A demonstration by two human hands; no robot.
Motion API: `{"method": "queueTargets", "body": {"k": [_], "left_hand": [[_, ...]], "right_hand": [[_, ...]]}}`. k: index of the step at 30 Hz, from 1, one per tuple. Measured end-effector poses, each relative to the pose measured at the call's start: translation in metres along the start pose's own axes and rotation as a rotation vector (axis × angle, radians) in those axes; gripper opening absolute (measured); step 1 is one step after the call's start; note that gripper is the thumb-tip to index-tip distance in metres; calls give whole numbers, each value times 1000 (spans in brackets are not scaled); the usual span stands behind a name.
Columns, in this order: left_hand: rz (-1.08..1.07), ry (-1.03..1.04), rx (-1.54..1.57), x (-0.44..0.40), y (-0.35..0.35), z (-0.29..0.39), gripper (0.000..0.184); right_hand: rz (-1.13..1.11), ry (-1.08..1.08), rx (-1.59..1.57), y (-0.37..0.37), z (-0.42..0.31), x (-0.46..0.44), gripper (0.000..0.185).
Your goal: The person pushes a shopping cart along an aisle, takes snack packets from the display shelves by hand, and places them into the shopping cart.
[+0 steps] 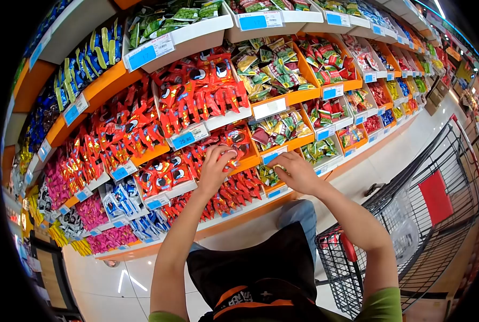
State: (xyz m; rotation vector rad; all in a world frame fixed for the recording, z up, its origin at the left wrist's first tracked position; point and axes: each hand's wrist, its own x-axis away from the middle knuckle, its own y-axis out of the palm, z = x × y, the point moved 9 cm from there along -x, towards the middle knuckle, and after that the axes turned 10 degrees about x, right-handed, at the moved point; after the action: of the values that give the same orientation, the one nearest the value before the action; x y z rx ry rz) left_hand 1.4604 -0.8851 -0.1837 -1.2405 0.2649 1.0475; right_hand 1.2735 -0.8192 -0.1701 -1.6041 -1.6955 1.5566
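Note:
My left hand is at the front of a bin of red-wrapped candies. Its fingers are curled round a small red-wrapped candy, partly covered by the fingertips. To the right, my right hand hangs before the lower bins, near green and yellow wrapped candies. Its fingers are bent inward, and what lies between them, if anything, I cannot make out. Between the hands is an orange bin divider with a blue price tag.
Tiered shelves of wrapped candies with price tags curve around the front. A black wire shopping cart with a red panel stands at my right, a clear plastic bag inside. Below are white floor tiles and my dark apron.

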Motion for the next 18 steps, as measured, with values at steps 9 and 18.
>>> {"method": "queueTargets", "body": {"k": [9, 18], "left_hand": [[544, -391, 476, 17, -21, -14, 24], [994, -831, 1648, 61, 19, 23, 48]], "right_hand": [[2, 43, -94, 13, 4, -1, 35], [-485, 320, -917, 41, -33, 4, 91]]}}
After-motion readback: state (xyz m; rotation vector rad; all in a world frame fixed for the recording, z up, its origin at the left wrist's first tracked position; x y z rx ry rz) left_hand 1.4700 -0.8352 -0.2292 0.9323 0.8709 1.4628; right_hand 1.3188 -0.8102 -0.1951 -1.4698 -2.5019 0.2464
